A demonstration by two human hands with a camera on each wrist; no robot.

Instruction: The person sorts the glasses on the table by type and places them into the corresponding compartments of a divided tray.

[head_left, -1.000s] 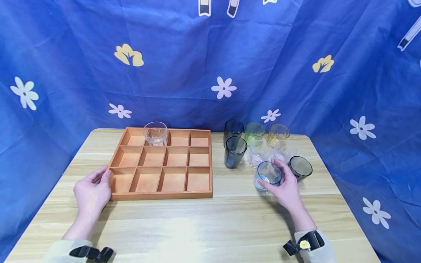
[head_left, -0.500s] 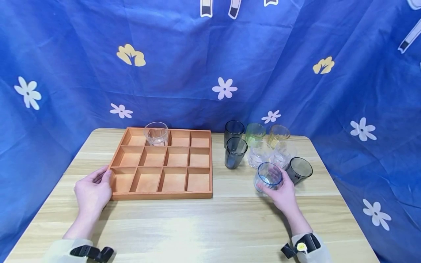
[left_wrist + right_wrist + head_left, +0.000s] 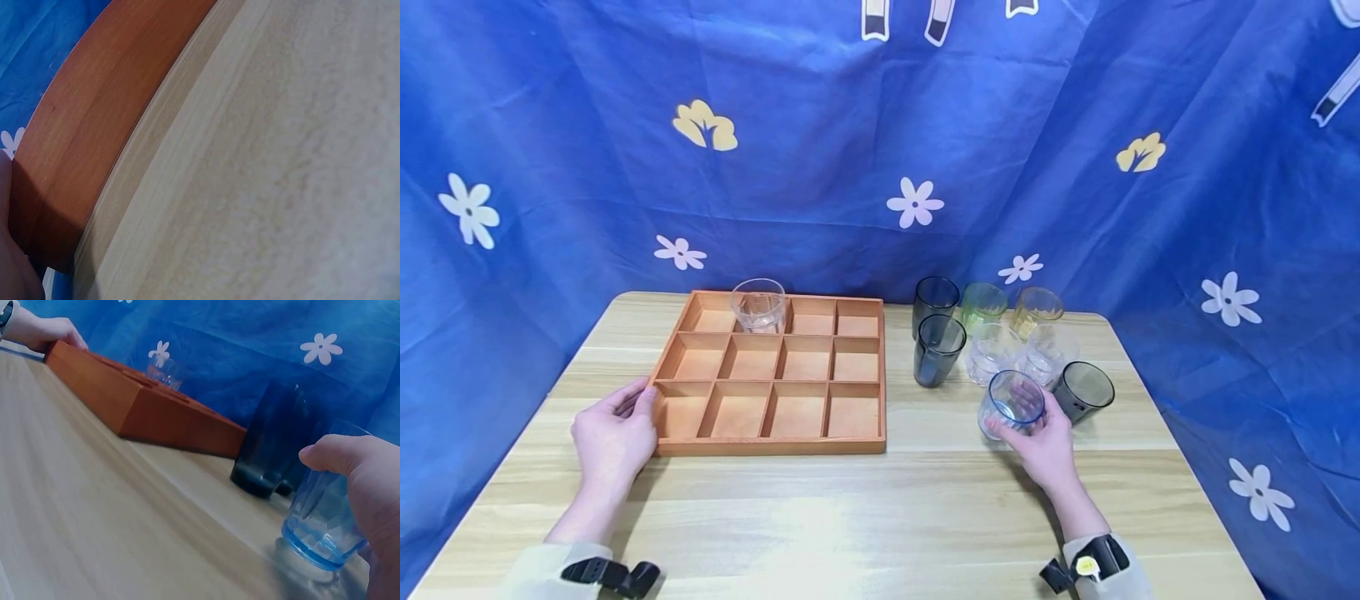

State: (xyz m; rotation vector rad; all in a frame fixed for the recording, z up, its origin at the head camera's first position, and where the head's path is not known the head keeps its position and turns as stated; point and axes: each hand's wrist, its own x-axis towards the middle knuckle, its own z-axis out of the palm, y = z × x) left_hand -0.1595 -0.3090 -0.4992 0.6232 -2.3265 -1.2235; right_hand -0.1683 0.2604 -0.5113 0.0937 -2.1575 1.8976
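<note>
Right hand (image 3: 1041, 446): grip curled round blue-tinted tumbler (image 3: 1011, 404), lifted, tilted. Left hand (image 3: 613, 437): fingers relaxed, bracing wooden divider tray (image 3: 771, 446) near-left corner on worktop (image 3: 850, 517).

Blue-tinted glass (image 3: 1013, 403), orange-brown tray (image 3: 771, 448)

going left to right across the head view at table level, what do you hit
left hand → wooden tray → front dark glass → blue glass gripped by the right hand → tilted dark glass
</note>
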